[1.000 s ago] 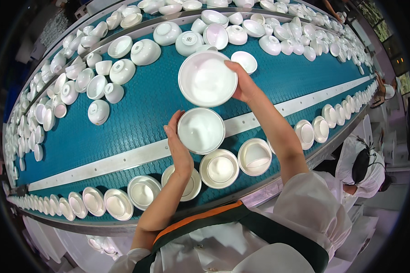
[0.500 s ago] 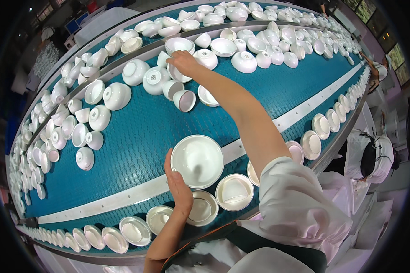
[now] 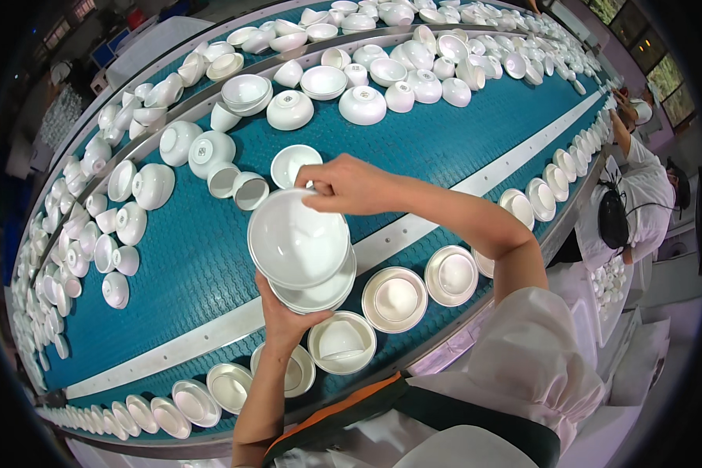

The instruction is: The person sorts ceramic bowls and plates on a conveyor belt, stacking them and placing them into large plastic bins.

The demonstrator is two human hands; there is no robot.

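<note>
Over the blue belt (image 3: pixel 187 281), the right hand (image 3: pixel 349 186) was pinching the rim of a white bowl (image 3: pixel 299 238). Because only the edge was held, this bowl could slip and chip, or, being tilted, strike the lower bowl (image 3: pixel 329 293). It hung to the left and near side of the right hand; the left hand (image 3: pixel 283 312), curved around the lower bowl, supported that one from the near side.

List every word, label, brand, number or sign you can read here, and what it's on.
No text is readable.
Dark marks on the bases of some upturned bowls: too small to read.
Upper held bowl, in the right hand: no writing shows.
</note>
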